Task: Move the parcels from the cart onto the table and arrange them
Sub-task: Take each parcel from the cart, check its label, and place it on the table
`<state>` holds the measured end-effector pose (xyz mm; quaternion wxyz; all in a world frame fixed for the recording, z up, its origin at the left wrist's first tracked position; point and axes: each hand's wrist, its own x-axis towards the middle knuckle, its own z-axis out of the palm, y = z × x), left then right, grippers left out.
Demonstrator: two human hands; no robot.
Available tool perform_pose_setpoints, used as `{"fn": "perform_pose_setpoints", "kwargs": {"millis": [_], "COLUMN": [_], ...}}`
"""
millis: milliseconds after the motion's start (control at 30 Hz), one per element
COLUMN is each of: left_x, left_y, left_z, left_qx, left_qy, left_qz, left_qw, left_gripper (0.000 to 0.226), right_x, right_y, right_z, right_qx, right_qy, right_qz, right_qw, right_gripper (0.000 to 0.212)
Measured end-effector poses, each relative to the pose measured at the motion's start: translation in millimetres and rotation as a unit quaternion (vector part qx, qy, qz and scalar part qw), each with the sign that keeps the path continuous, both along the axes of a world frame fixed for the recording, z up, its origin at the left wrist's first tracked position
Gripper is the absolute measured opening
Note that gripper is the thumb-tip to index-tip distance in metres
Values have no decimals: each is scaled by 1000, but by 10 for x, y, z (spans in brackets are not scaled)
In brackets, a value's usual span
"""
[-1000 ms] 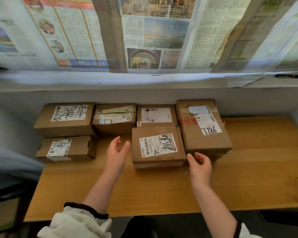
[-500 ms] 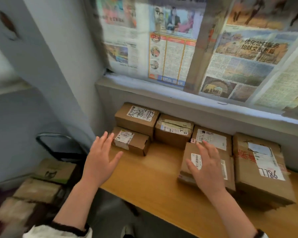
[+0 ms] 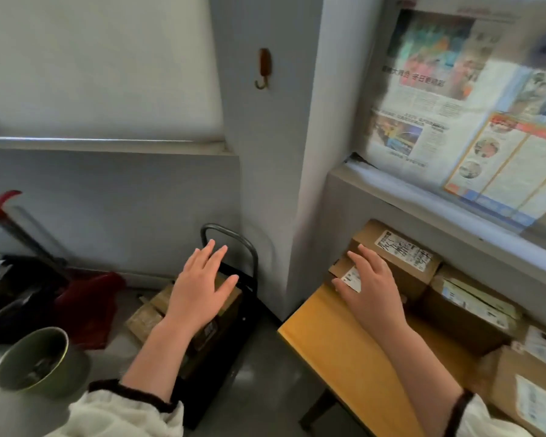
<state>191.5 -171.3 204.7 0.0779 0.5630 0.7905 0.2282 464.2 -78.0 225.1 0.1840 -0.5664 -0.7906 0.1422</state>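
Observation:
A black cart (image 3: 230, 247) with a curved metal handle stands on the floor left of the wooden table (image 3: 338, 348). Brown cardboard parcels (image 3: 148, 316) lie on the cart, partly hidden by my left hand (image 3: 199, 288), which hovers above them, fingers spread, holding nothing. Several labelled parcels sit in rows along the table's back: the far-left big one (image 3: 401, 253), one (image 3: 473, 313) beside it, another (image 3: 530, 392) at the lower right. My right hand (image 3: 369, 288) is open over the table's left end, in front of a small parcel (image 3: 341, 266).
A grey wall pillar (image 3: 265, 152) rises between cart and table. Newspapers (image 3: 454, 105) cover the window above a ledge. On the floor at left are a green bowl (image 3: 35, 361), a red cloth (image 3: 89, 298) and dark clutter with a red-handled tool.
My view has swung left from the table to the cart. Both hands left the parcels on the table and moved left; the left hand is now over the cart.

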Motion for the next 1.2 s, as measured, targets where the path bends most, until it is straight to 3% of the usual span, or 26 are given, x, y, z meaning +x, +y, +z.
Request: {"fn": "perform_pose_setpoints", "kwargs": {"millis": [567, 867, 1200], "left_x": [-2256, -2637, -2890], "left_y": [-1117, -1308, -788], "left_z": [-252, -683, -1416], "left_qx": [-6, -30, -99], "left_qy": [-54, -123, -261], "left_qz": [228, 338, 411], "left_qw": [972, 933, 868], "left_gripper": [58, 56, 57], "right_x": [-3037, -3946, -4695], "right_y": [-182, -26, 539], "right_z": [-223, -651, -1432], "right_qx": [-7, -64, -175], "right_qy": [-99, -143, -193], "right_qz": [281, 370, 445], "right_qw": [955, 916, 857], "right_gripper": [60, 56, 50]}}
